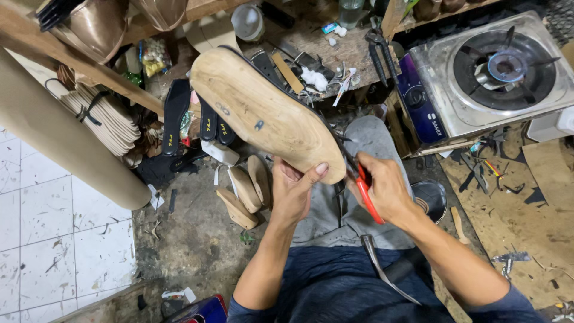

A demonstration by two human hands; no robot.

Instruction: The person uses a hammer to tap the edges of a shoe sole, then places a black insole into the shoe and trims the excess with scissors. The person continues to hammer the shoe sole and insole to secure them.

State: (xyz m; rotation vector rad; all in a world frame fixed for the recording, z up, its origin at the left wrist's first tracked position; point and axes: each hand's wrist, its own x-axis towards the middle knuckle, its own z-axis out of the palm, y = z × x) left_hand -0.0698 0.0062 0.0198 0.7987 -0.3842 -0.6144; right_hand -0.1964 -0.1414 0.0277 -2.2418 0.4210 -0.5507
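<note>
Head view: left hand (291, 194) grips heel end of wooden shoe last (263, 113), sole up, centre over lap. Right hand (382, 188) closed round red-handled pincers (362, 188) at last's right edge. Gas stove (490, 72) far right.

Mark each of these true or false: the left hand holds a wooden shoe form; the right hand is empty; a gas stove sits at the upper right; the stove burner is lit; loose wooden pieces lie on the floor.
1. The left hand holds the wooden shoe form: true.
2. The right hand is empty: false, it grips red-handled pliers at the form's edge.
3. A gas stove sits at the upper right: true.
4. The burner is lit: false, no flame shows.
5. Loose wooden pieces lie on the floor: true.
</note>
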